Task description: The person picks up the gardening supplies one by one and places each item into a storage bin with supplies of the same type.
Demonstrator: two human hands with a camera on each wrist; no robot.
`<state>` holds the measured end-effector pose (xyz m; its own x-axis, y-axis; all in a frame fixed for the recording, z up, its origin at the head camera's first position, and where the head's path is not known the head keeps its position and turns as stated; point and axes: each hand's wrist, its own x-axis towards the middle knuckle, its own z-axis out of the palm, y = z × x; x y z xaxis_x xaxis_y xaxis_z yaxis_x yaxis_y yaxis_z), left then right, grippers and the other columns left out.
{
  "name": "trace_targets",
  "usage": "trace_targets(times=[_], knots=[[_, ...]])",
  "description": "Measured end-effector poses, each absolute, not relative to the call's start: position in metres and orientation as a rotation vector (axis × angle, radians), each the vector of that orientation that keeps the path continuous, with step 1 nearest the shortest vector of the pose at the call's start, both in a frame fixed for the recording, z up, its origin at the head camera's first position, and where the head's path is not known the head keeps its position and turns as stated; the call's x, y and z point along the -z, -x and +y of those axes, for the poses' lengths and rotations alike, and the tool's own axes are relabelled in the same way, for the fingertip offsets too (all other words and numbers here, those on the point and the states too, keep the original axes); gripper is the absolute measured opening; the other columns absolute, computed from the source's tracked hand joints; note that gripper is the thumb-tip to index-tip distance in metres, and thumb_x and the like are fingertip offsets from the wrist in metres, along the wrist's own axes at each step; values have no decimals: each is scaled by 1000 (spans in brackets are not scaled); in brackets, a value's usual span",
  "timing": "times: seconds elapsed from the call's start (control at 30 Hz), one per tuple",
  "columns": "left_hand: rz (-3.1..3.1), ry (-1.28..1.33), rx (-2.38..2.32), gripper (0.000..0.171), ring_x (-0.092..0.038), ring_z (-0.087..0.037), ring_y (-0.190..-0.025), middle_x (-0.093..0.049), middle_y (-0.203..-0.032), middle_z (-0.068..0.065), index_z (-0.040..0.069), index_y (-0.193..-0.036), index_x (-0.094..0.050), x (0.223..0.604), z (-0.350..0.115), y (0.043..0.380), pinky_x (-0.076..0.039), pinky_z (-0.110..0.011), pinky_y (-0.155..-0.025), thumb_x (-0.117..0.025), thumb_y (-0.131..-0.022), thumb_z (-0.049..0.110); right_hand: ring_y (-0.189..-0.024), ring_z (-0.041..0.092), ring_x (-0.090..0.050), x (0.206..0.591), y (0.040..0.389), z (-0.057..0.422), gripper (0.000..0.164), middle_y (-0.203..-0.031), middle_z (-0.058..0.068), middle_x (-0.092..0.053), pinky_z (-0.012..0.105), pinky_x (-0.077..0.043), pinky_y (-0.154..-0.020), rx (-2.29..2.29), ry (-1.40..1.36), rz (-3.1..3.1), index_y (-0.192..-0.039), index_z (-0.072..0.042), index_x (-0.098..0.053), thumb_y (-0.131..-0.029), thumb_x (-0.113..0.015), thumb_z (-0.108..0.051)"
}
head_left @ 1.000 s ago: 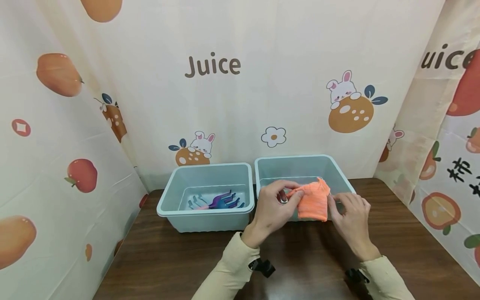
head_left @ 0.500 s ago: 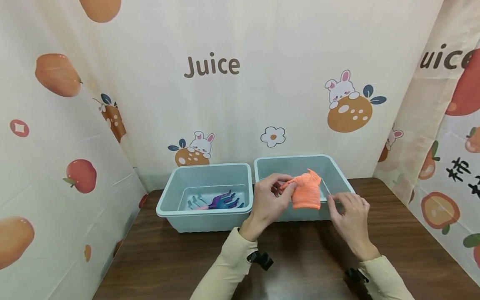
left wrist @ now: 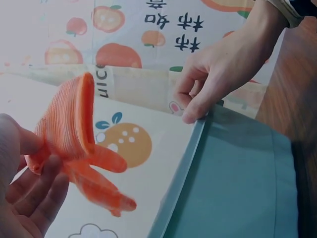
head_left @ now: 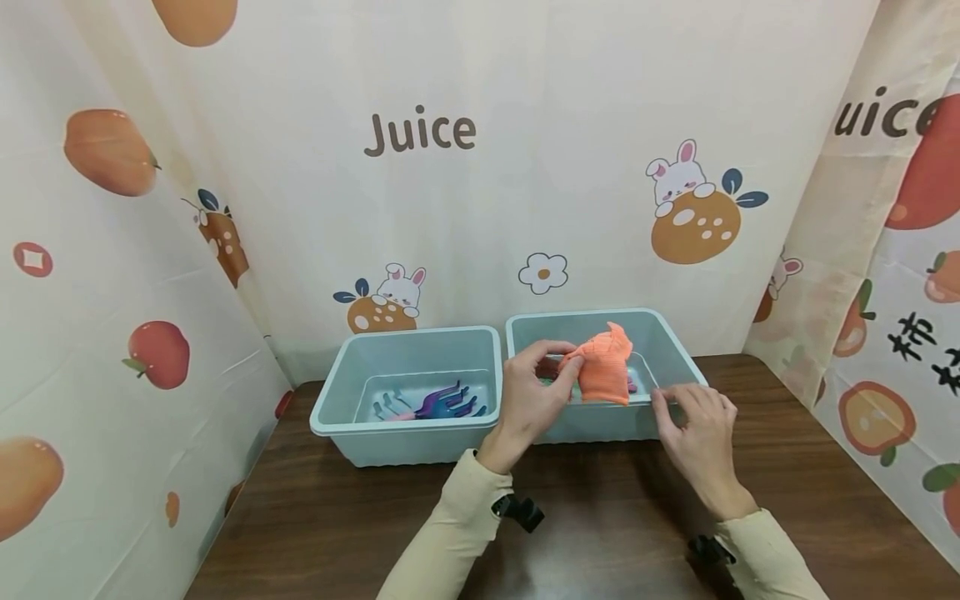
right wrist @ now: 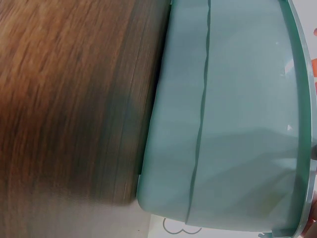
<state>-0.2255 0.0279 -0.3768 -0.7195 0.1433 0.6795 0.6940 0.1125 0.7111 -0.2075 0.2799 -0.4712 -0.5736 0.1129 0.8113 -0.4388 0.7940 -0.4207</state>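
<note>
My left hand (head_left: 531,402) pinches a small orange knitted glove (head_left: 604,367) between thumb and fingers. The glove hangs over the front rim of the right-hand pale blue bin (head_left: 480,333). In the left wrist view its ribbed cuff (left wrist: 64,116) faces up and its finger parts (left wrist: 101,191) dangle below my fingertips. My right hand (head_left: 699,437) pinches the rim of the right-hand bin near its front right corner. Inside that bin a bit of pink (head_left: 632,385) and a bit of green show, mostly hidden behind the glove and left hand.
A second pale blue bin (head_left: 405,427) stands to the left, holding a purple-and-blue thing with curved prongs (head_left: 442,404). Both bins sit on a dark wooden table (head_left: 360,517). Fruit-printed curtains (head_left: 555,192) close off the back and sides.
My left hand has carried the orange glove a little left and up, away from the right hand, to above the bin's front rim. The right hand stays at the bin's rim.
</note>
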Motion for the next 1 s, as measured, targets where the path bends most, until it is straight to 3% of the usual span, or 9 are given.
trace_targets(times=[0.43, 1.0], knots=[[-2026, 731, 1637, 17, -79, -25, -91, -78, -108, -13, 4, -111, -78, 385, 25, 234, -62, -22, -81, -75, -99, 15, -96, 42, -58, 470, 209, 278, 9, -88, 20, -70, 67, -32, -97, -742, -249, -2055, -86, 0, -72, -90, -78, -6], [-2122, 538, 1611, 12, -79, -25, -85, -76, -102, -14, 4, -102, -80, 399, 27, 251, -63, -23, -77, -79, -95, 13, -96, 42, -59, 470, 207, 277, 8, -89, 21, -71, 67, -32, -96, -744, -251, -2041, -87, 0, -73, -90, -78, -5]])
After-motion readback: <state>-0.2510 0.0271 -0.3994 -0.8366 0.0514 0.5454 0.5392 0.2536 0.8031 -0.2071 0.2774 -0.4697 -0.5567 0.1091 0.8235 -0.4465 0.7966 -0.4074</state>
